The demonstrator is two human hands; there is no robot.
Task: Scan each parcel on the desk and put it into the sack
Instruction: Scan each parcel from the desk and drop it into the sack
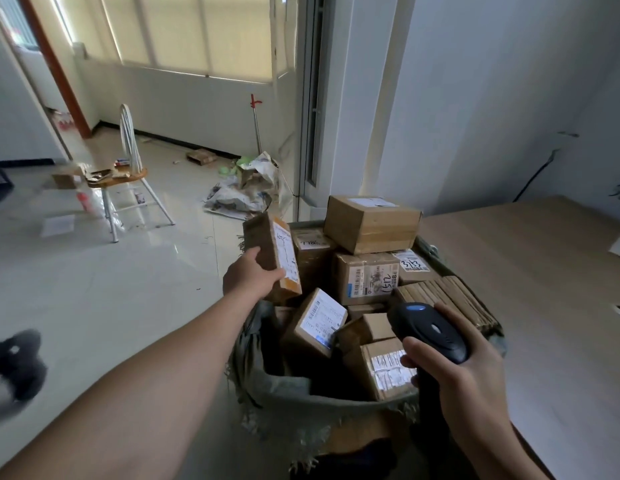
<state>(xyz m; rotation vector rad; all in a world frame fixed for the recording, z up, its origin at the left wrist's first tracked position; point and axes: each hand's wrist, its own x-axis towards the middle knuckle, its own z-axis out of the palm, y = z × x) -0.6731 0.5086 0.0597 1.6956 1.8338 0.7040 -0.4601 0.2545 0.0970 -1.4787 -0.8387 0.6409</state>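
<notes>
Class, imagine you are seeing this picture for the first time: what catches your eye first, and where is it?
A grey sack, centre, brims with cardboard parcels. The left hand holds another parcel at its far left rim, while the right hand grips a black scanner at the near right.

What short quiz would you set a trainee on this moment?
1. True or false: the left hand holds a labelled parcel at the rim of the sack.
2. The right hand grips: A) a tape roll, B) a scanner, C) a knife.
3. Fill in: seen from the camera, the sack stands to the ___ of the desk.
Key: 1 true; 2 B; 3 left.
</notes>
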